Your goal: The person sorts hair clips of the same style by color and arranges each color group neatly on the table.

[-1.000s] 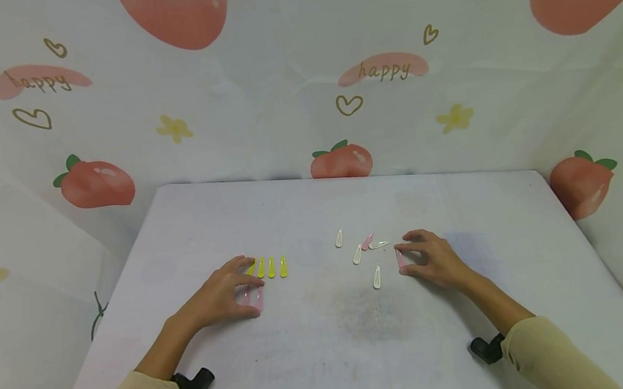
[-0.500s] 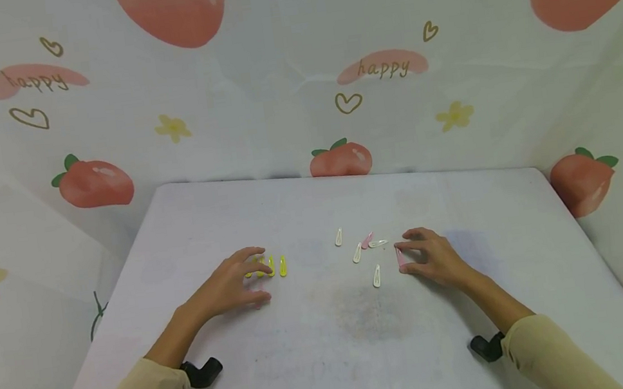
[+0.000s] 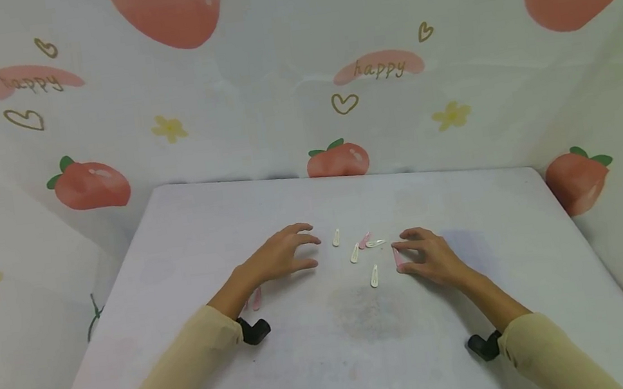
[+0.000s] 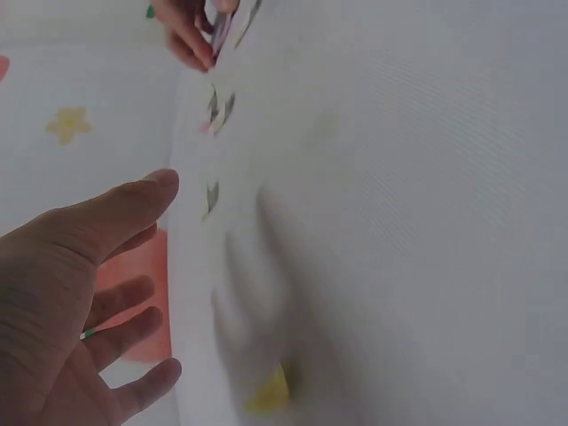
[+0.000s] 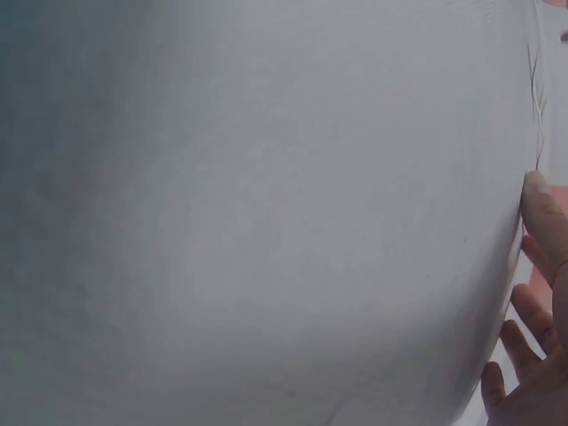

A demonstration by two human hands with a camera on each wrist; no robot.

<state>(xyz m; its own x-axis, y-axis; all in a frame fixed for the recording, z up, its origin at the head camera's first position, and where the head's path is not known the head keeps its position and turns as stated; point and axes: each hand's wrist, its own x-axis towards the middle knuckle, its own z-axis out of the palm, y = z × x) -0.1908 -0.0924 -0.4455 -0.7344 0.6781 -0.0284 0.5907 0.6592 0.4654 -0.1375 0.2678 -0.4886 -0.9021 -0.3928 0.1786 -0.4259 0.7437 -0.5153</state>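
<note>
My left hand [image 3: 281, 255] hovers over the table with fingers spread and nothing in them, a little left of a white snap hair clip [image 3: 336, 237]. My right hand [image 3: 430, 258] holds a pink snap hair clip [image 3: 397, 258] by its ends, between thumb and fingers. Between the hands lie more white clips [image 3: 374, 275] and another pink clip [image 3: 364, 240]. Two pink clips [image 3: 257, 298] show partly beside the left wrist. The left forearm and hand hide the yellow clips in the head view; one yellow clip [image 4: 269, 395] appears blurred in the left wrist view.
The white table [image 3: 332, 360] ends at a patterned cloth backdrop [image 3: 251, 85] behind and at both sides. A dark wrist mount [image 3: 255, 331] sits on the left wrist and another mount [image 3: 484, 347] on the right.
My left hand has moved right and away from the pink and yellow clips, towards the white ones. My right hand stays in place with the pink clip.
</note>
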